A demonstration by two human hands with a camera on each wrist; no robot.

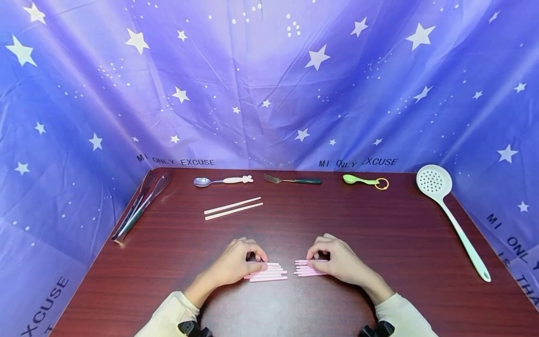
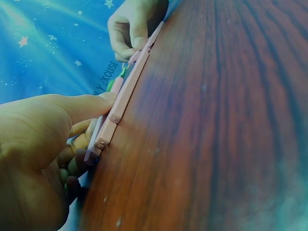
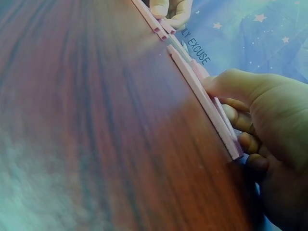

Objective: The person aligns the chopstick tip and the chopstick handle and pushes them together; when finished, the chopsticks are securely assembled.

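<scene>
Green spoon (image 1: 362,180) and a fork (image 1: 300,181) lie beyond the gripped sticks (image 1: 268,279).

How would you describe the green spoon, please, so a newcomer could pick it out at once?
Find the far edge of the dark red table, below the starry curtain. There, between the fork and the big pale ladle, lies the small green spoon, the only utensil with a yellow ring attached.

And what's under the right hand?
Pink sticks on the table, their ends poking out toward the left hand. The right hand covers part of them in the head view, so I can't count them all.
</scene>
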